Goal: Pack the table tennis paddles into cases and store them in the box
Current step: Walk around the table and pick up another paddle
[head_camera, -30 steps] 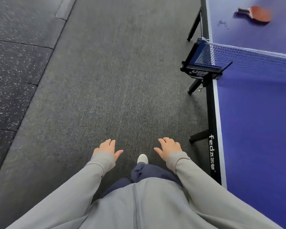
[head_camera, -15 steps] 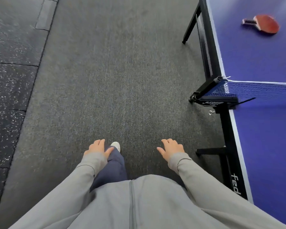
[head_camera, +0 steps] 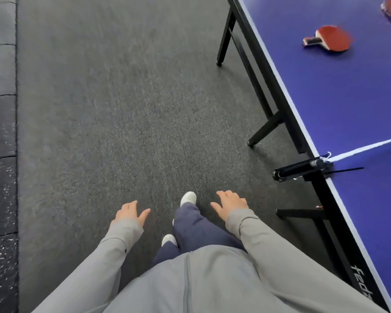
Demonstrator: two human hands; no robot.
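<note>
**Walking up to the paddles**

Since a second ago I have moved along the side of the counter (head_camera: 339, 123): the net post (head_camera: 300, 171) that was ahead of me is now level with my right hand, and the paddle (head_camera: 330, 38) that lay far off is much nearer, with the edges of two more showing at the frame's right border. My left hand (head_camera: 130, 212) and right hand (head_camera: 230, 203) both hang in front of me with fingers loosely spread, holding nothing. My feet are on the grey carpet (head_camera: 122, 109) beside the counter.

The paddle lies flat on the blue top beyond the net, red rubber up, its handle pointing toward my side. No case or box is in view, so packing has not begun. I judge the paddle light and stiff, with a grippy rubber face that is best left untouched. The handle is the place to take it, fingers wrapped around it, since the flat blade gives little to get under.
</note>
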